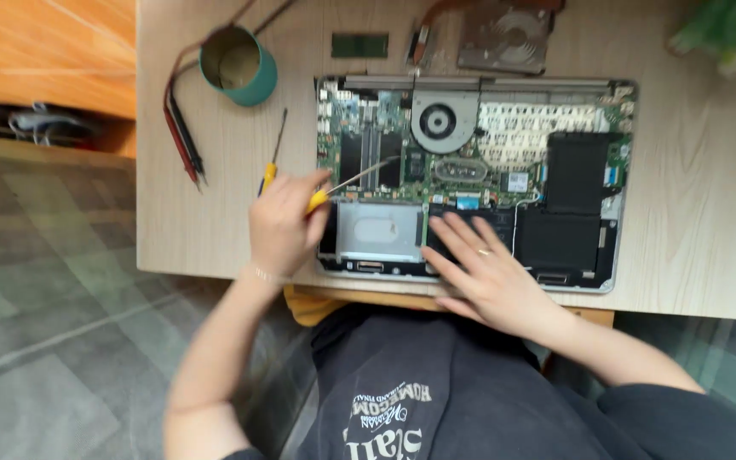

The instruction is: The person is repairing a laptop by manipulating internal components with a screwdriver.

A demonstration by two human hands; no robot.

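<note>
home repair desk | opened laptop, screwdrivers, probe leads, wood table

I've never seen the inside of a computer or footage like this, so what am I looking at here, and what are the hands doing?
The single picture comes from a camera worn on the person's head, looking down. On the wooden table lies an opened laptop, its circuit boards and fan exposed. The left hand holds a yellow-handled screwdriver, its tip over the boards. The right hand rests flat on the laptop's near edge. Nearby lie a second screwdriver, a green cup and red and black probes.
</note>
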